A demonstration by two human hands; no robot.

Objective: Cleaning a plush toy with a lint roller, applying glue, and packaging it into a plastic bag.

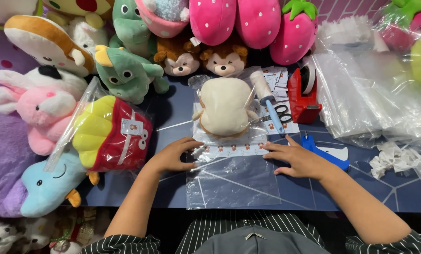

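Observation:
A cream and brown plush toy [225, 106] lies inside a clear plastic bag [234, 181] on the dark blue table [304, 193]. A strip of small printed stickers [234, 149] crosses the bag just below the toy. My left hand [172, 155] rests on the bag's left side, its fingers pressing at the strip's left end. My right hand [297, 157] lies flat on the bag's right edge, with its fingers spread and touching the strip's right end. Neither hand grips anything.
A bagged french-fries plush [111, 134] lies left of the bag. Many plush toys [125, 66] crowd the back and left. A lint roller [267, 96], scissors [281, 113], a red tape dispenser [303, 94], a blue tool [325, 153] and stacked clear bags [375, 99] sit right.

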